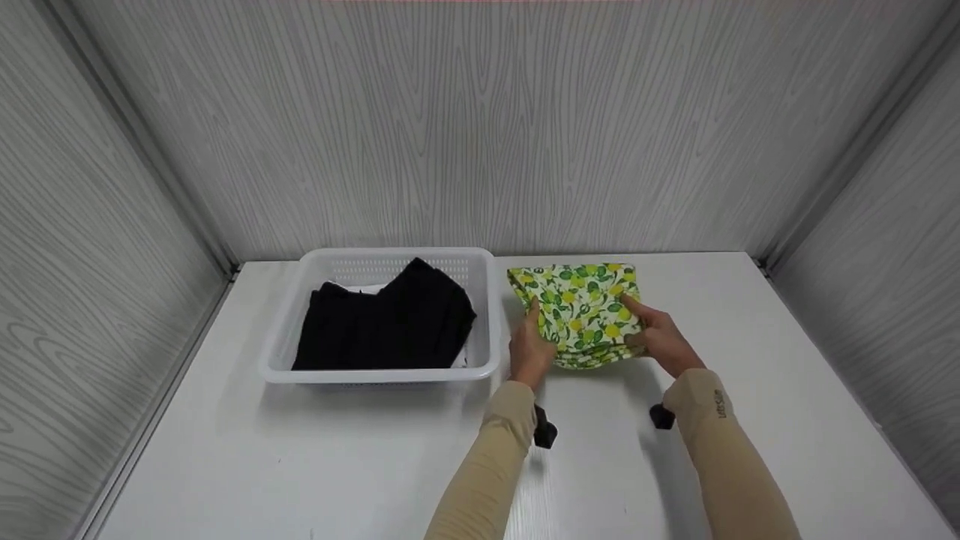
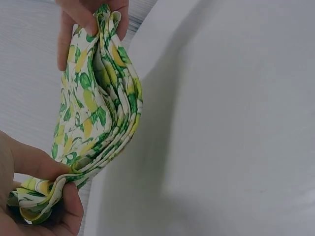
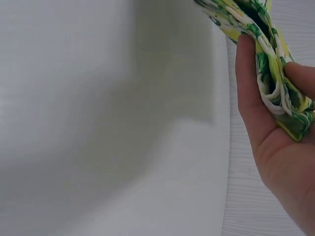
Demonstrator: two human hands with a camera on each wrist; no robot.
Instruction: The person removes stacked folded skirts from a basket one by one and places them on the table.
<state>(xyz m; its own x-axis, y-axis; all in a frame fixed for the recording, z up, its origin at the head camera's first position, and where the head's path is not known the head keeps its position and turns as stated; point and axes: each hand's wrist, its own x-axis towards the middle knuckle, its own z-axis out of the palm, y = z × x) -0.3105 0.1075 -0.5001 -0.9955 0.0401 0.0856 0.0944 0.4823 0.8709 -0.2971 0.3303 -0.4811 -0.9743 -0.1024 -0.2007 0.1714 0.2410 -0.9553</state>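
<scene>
A folded cloth (image 1: pixel 581 307) with a lemon-and-leaf print on white is held over the right part of the table, its several layers showing at the near edge in the left wrist view. My left hand (image 1: pixel 531 349) pinches its left side between thumb and fingers. On the right side my right hand (image 1: pixel 661 337) grips the layered edge, thumb on one face and fingers on the other, as the right wrist view shows. Whether the cloth is a garment cannot be told. Left of the hands, folded black cloth (image 1: pixel 382 322) lies in a white plastic basket (image 1: pixel 379 376).
The basket stands close to the left hand, near the back wall (image 1: pixel 450 135). Something white shows under the black cloth. Grey wood-grain panels (image 1: pixel 97 225) enclose the white table (image 1: pixel 360 465) at the back and both sides.
</scene>
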